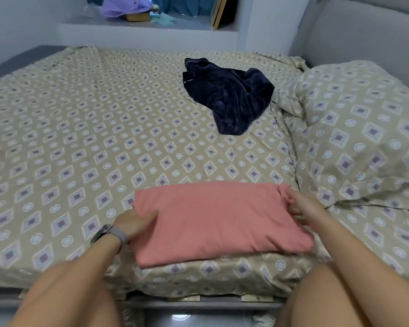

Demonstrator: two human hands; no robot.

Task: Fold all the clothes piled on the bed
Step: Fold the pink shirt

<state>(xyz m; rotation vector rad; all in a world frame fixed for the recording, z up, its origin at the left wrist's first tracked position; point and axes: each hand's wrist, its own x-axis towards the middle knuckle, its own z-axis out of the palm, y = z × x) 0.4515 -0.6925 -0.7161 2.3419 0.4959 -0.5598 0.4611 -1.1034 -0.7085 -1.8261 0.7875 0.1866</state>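
Head view is showing the folding partway through, by my reckoning: a pink garment (219, 218) is lying as a neat rectangle at the near edge of the bed (80, 128). Her left hand (134, 221) is pinching its left edge, and her right hand (304, 206) is gripping its right corner. A navy velvety garment (232, 95) is still lying crumpled near the pillow (364, 128), waiting unfolded.

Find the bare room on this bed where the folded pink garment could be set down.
Bare sheet left of the pink garment, reaching the far edge of the bed. A narrower strip separates it from the navy garment. Crowded on the right: pillow.
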